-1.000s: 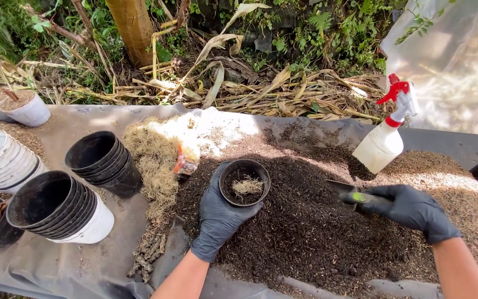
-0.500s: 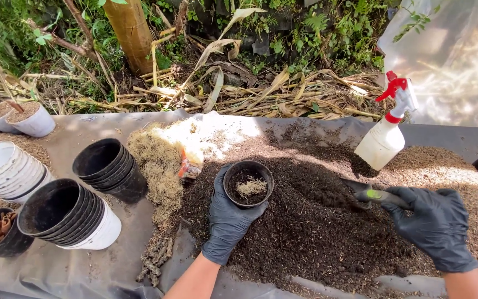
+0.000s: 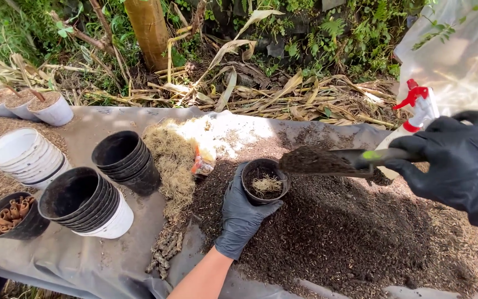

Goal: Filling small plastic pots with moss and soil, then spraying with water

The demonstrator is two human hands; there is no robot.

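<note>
Potting setup on a desk [image 3: 84, 260] covered with a grey sheet. I'll place everything off the small black pot [image 3: 258, 173], since that's the centre of the action.

Biggest thing is the heap of dark potting mix [image 3: 333, 232], spreading right of and below the pot, which sits at its left edge. Well left of the pot are the stacked black pots [image 3: 125, 160], with another stack nested in a white tub [image 3: 84, 202] lower left. A spray bottle [image 3: 416, 111] stands up and to the right of the pot.

The right hand [image 3: 460, 166], in a black glove, is off to the pot's right, fingers closed around the handle of a trowel [image 3: 327, 161]. The blade is heaped with mix and held level, its tip just above the pot's right rim. The left hand [image 3: 242, 216] comes in from below, fingers [image 3: 233, 180] wrapped around the pot's left side to steady it. Inside the pot there's a thin layer of mix with a pale tuft of dry fibre [image 3: 266, 185] on top.

Looks to me like the filling step, loaded scoop not yet tipped. I'd say the next move calls for a slow tilt over the opening with the pot kept steady, or half the mix lands back on the heap.
</note>
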